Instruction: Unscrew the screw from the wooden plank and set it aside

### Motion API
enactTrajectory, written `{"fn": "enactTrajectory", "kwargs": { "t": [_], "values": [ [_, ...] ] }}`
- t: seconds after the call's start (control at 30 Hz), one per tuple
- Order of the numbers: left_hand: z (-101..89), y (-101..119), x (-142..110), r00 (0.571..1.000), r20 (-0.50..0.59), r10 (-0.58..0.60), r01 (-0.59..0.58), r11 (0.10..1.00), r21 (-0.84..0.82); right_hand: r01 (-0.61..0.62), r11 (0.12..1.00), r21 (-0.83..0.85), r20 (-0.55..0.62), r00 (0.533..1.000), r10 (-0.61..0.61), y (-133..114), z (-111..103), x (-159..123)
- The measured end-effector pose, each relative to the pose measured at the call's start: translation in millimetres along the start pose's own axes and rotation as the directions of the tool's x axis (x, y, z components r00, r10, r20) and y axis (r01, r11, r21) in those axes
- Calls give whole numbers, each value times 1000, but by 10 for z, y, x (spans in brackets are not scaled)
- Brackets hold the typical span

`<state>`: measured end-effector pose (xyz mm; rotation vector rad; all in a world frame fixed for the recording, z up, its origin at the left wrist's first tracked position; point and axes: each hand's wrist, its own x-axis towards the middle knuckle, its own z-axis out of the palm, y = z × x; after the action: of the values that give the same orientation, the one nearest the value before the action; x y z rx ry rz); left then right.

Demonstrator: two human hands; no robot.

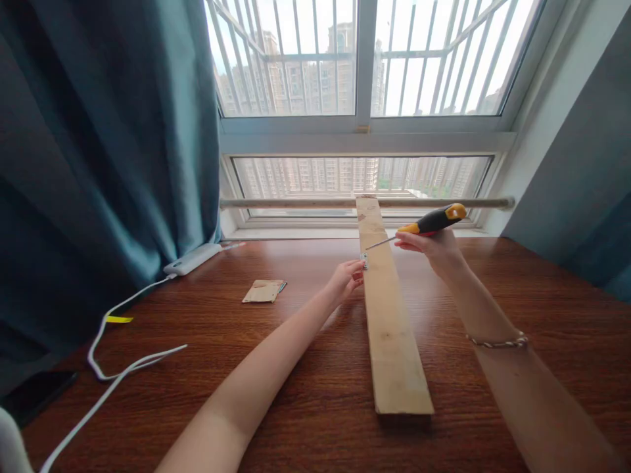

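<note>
A long pale wooden board (389, 328) lies on the table, pointing away from me toward the window. At its left edge, the fingers of my left hand (348, 279) are closed on a small silvery metal plate (364, 261) held against the wood. My right hand (434, 249) is closed around a screwdriver (434, 220) with a black and yellow handle. The screwdriver's shaft slants down to the left across the board, its tip close to the metal plate. Whether the tip touches a screw is too small to tell.
Left of the board lies a torn piece of cardboard (263, 291) with a small thin item (282, 287) at its edge. A white power strip (193, 259), its cable (101, 341) and a dark flat object (37, 394) are farther left. A horizontal rail (296, 203) crosses the window.
</note>
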<state>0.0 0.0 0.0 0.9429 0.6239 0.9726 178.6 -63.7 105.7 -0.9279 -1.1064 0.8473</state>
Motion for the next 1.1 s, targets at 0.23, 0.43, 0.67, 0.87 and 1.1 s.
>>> {"fn": "enactTrajectory", "kwargs": {
  "t": [0.23,0.43,0.67,0.87,1.1],
  "values": [
    [36,31,-22,1000,-30,-7,7,1000,-7,50,995,-89,-113,992,-60,171,72,28],
    [51,41,-35,999,-46,-5,4,1000,-15,20,998,-64,-138,990,-29,201,67,48],
    [55,43,-42,999,-51,-6,4,1000,-22,39,998,-51,-150,988,-46,243,38,65],
    [29,23,-10,999,-41,-3,2,1000,-19,12,997,-76,-154,988,-24,224,10,72],
    [-6,-5,19,999,-38,-5,5,1000,-16,8,997,-73,-84,996,-14,176,15,38]
  ]
}}
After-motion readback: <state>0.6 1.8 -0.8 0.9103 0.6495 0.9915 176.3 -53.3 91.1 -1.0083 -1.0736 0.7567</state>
